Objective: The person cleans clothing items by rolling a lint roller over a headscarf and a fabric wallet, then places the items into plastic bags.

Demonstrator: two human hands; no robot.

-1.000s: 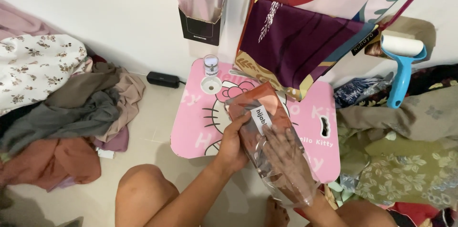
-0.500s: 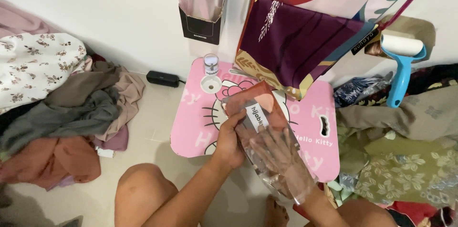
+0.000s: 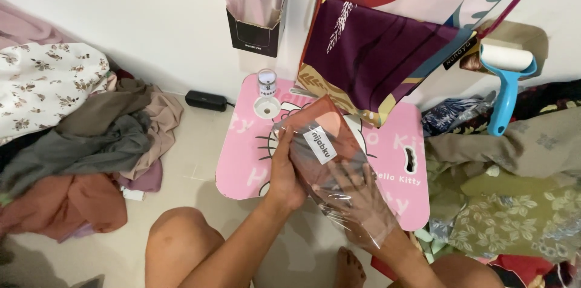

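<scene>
The bag (image 3: 330, 161) has tilted up off the table (image 3: 242, 161); the left hand (image 3: 284, 170) grips its edge, while the right hand (image 3: 363, 194), fingers spread, is now deep inside, seating the cloth.

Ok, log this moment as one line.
left hand: grips clear bag edge | right hand: inside bag, on folded rust cloth | under: pink lap table

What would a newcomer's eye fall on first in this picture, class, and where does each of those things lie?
At centre, the left hand grips a clear plastic bag holding folded reddish-brown cloth, and the right hand is inside the bag. Beneath lies a pink cartoon-cat table. A blue lint roller leans at the right; heaped clothes fill the left.
</scene>
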